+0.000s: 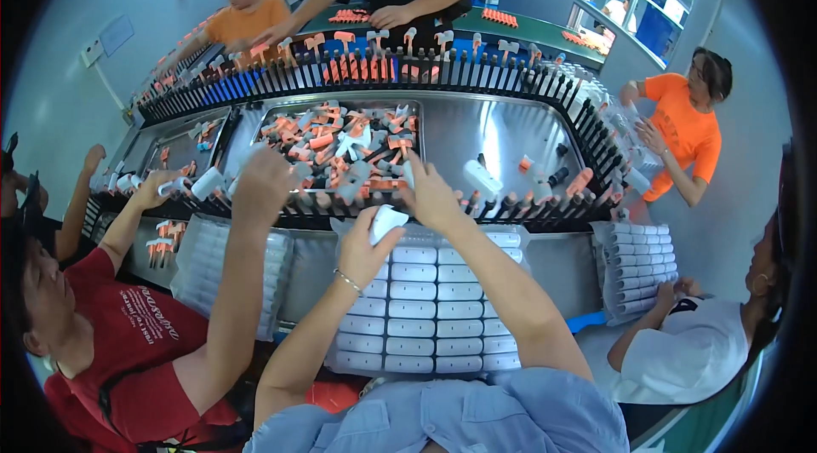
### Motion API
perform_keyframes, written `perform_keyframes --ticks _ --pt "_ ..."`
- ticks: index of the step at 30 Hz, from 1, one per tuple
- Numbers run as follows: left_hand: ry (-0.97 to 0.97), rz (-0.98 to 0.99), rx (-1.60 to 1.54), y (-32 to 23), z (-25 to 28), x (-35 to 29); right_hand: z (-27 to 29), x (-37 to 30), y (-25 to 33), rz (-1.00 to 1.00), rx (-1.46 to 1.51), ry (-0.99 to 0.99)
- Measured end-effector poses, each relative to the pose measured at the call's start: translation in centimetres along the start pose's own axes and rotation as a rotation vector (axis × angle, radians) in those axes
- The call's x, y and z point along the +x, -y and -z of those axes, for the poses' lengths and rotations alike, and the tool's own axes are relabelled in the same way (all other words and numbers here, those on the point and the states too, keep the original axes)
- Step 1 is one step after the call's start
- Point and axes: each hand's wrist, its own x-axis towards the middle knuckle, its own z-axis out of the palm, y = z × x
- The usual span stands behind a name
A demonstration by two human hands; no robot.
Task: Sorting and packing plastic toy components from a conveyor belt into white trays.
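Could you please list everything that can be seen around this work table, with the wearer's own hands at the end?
steel trays: several, silver, along the middle of the table
orange and white parts: a heap, too many to count, in the centre tray
black peg rack: one, rings the trays, with parts stood on its pegs
blister tray: one, clear, rows of white pieces, just in front of the wearer
second blister tray: one, clear, at right by a co-worker
co-workers: about six, in red, orange, black and white tops, around the table
left hand: holds a white piece over the blister tray
right hand: open, reaches to the near edge of the centre tray
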Motion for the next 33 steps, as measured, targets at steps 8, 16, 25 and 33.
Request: perform_keyframes --ticks 8,16,25,33 --pt "0.191 -0.167 -0.028 -4.2 -0.2 1.2 10.5 -9.5 -3.7 -0.008 -0.214 0.238" --pt "0.529 -0.717 0.446 -3.5 -5.3 10.7 10.3 -10.7 -8.7 0.054 -0.314 0.451" --pt "0.614 -0.204 0.686 -1.7 -4.5 12.9 11.2 -10.1 -5.2 -0.176 -0.12 -0.087" --pt "0.131 0.022 0.848 2.9 -4.6 11.8 5.8 -1.4 -2.4 -0.478 0.065 -0.061"
